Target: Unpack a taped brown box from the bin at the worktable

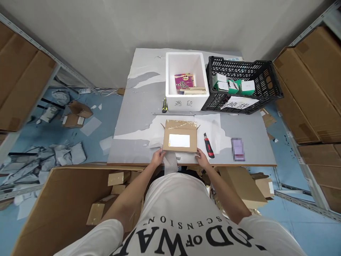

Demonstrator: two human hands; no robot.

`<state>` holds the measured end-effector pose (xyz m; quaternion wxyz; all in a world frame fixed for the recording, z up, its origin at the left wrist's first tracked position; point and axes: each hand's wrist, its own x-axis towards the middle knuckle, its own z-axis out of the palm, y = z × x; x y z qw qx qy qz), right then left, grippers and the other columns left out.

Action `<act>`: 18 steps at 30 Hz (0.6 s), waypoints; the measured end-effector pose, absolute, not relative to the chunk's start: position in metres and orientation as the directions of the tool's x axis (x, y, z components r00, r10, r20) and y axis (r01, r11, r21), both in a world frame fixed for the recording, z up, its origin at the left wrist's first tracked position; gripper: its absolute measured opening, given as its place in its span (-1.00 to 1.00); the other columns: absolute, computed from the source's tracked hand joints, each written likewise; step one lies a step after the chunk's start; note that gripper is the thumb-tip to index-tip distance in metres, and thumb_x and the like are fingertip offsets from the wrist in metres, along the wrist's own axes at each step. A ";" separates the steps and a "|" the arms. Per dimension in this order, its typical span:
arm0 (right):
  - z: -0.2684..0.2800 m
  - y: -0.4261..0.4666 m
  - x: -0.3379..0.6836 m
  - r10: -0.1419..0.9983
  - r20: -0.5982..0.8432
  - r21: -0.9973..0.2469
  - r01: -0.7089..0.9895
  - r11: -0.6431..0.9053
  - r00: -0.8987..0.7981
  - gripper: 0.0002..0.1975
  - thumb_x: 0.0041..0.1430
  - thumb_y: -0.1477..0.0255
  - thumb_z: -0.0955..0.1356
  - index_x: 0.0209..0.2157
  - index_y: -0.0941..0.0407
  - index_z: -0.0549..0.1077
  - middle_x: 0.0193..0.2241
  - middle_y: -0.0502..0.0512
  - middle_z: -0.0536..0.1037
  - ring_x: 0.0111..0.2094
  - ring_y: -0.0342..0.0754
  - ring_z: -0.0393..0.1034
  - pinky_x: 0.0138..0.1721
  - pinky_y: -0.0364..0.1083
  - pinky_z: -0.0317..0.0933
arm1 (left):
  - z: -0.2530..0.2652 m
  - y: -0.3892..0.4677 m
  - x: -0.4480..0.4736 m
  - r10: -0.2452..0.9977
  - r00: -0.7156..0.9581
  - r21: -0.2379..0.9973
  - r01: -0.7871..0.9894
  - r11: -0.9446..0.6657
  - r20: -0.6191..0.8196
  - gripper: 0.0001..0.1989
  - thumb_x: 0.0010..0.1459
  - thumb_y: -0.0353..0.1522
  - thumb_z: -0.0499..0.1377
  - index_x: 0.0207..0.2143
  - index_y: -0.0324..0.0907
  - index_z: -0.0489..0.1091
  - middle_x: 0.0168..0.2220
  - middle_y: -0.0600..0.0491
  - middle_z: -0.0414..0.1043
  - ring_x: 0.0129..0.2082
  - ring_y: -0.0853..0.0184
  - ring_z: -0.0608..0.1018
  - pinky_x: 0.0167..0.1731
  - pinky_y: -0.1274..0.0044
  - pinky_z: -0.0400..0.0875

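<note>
A small brown cardboard box (pixel 180 129) sits near the table's front edge, with a white label (pixel 179 140) on the side facing me. Shiny tape runs along its far edge, and small flaps stick out at its far corners. My left hand (pixel 158 157) grips the box's near left corner, fingers closed. At the near right corner my right hand (pixel 203 158) holds it the same way, thumb on top. To the right of the box lies a red and black utility knife (pixel 209 145). Torn pale paper (pixel 213 131) lies beneath and around the box.
Behind the box stand a white foam bin (pixel 186 104) with books and a black crate (pixel 234 103) with green-and-white boxes. A yellow-black cutter (pixel 164 105) lies beside the bin; a pixelated purple item (pixel 238 149) is at right. A large carton (pixel 61 199) with small boxes stands below left.
</note>
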<state>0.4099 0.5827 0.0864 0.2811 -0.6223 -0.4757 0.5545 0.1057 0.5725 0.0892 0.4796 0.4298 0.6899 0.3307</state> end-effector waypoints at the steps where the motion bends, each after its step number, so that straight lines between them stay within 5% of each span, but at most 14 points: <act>1: 0.086 0.581 0.408 0.904 -0.422 -0.876 0.285 -0.388 -0.065 -0.37 0.00 0.48 0.27 0.18 0.07 0.24 0.14 0.18 0.38 0.14 0.04 0.31 0.13 0.11 0.20 | 0.089 0.573 0.106 0.911 -0.176 0.868 0.280 0.410 -0.374 -0.73 -0.06 -0.17 0.22 -0.42 -0.19 0.48 -0.62 0.13 0.36 -0.50 0.31 0.43 -0.40 0.51 0.35; 5: 0.090 0.584 0.402 0.923 -0.384 -0.890 0.276 -0.364 -0.019 -0.44 0.06 0.38 0.29 0.14 0.08 0.26 0.09 0.21 0.41 0.09 0.04 0.35 0.10 0.11 0.23 | 0.093 0.574 0.110 0.920 -0.189 0.880 0.276 0.386 -0.344 -0.72 -0.03 -0.15 0.19 -0.40 -0.19 0.46 -0.62 0.15 0.33 -0.52 0.33 0.41 -0.38 0.49 0.36; 11: 0.121 0.592 0.409 0.966 -0.257 -0.941 0.221 -0.256 0.024 -0.46 0.12 0.17 0.31 0.10 0.10 0.31 0.03 0.25 0.44 0.03 0.05 0.36 0.02 0.09 0.29 | 0.120 0.574 0.120 0.968 -0.163 0.961 0.167 0.218 -0.192 -0.54 -0.04 -0.21 0.24 -0.08 -0.19 0.40 -0.12 -0.06 0.47 -0.10 0.25 0.50 -0.04 0.43 0.36; 18: 0.159 0.605 0.410 0.974 -0.130 -0.939 0.293 -0.181 0.186 -0.43 0.16 0.04 0.25 0.01 0.18 0.42 0.00 0.29 0.46 -0.02 0.07 0.36 0.04 0.09 0.24 | 0.152 0.576 0.133 0.954 -0.259 0.986 0.017 0.163 -0.153 -0.48 -0.16 -0.24 0.37 -0.11 -0.17 0.37 -0.10 -0.06 0.44 -0.13 0.24 0.53 -0.12 0.42 0.44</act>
